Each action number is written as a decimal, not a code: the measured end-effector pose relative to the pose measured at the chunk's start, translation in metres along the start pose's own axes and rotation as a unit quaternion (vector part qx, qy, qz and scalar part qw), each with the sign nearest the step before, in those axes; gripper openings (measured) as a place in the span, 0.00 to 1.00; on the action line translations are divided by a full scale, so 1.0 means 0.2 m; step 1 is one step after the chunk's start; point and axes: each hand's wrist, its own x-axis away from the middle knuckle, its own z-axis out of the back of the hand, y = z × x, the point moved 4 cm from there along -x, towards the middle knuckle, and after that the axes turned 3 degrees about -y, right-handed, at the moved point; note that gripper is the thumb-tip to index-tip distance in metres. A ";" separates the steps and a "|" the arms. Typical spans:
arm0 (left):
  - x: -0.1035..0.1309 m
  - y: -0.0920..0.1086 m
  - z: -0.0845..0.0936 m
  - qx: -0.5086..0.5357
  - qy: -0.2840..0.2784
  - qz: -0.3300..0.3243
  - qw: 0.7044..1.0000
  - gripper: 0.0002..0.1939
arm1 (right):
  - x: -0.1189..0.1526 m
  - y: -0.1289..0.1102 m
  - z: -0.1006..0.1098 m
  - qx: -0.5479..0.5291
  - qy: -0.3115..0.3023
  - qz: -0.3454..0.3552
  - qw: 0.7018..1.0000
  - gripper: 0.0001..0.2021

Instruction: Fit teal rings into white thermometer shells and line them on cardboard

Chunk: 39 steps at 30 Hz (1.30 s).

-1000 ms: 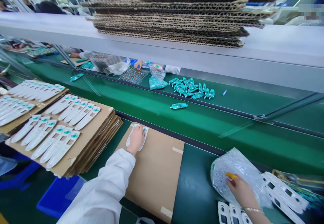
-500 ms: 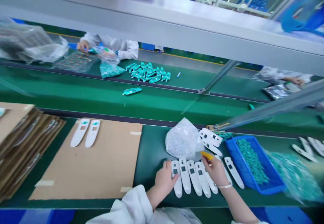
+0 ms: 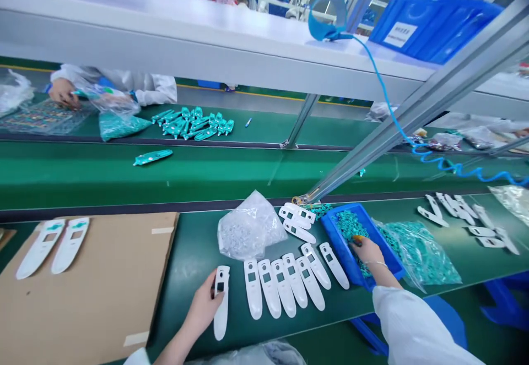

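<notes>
My left hand (image 3: 205, 305) holds a white handle-shaped shell (image 3: 222, 303) by its edges, left of a row of similar white shells (image 3: 283, 288) on the green table. My right hand (image 3: 369, 252) reaches into a blue bin (image 3: 356, 281) of small teal parts (image 3: 349, 224); its fingers are bent together near a bit of yellow, and what they grip is too small to tell. Behind the row lie a clear bag of small clear pieces (image 3: 243, 233) and a few more white shells (image 3: 298, 230).
Two white shells with teal pieces (image 3: 70, 245) lie on a cardboard sheet (image 3: 103, 299) at left. A bag of teal parts (image 3: 430, 252) sits right of the bin. A slanted metal post (image 3: 397, 117) rises behind. Across the green belt (image 3: 231, 175), a person's hands (image 3: 64, 92) handle parts.
The view has swung right. My left hand has taken a white shell and moved it left, apart from the row. My right hand has gone from the row into the blue bin.
</notes>
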 end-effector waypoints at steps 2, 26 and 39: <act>0.05 0.05 0.03 0.066 -0.001 0.008 0.998 0.31 | -0.03 0.02 -0.02 -0.016 -0.002 -0.018 1.000 0.14; 0.42 0.88 0.12 0.354 -0.222 -0.038 0.908 0.20 | 1.19 -1.43 -0.08 -0.473 -0.328 0.345 0.741 0.05; 0.51 0.83 0.41 0.286 -0.125 -0.150 0.938 0.15 | 1.41 -1.75 -0.01 -0.235 -0.174 0.550 0.782 0.05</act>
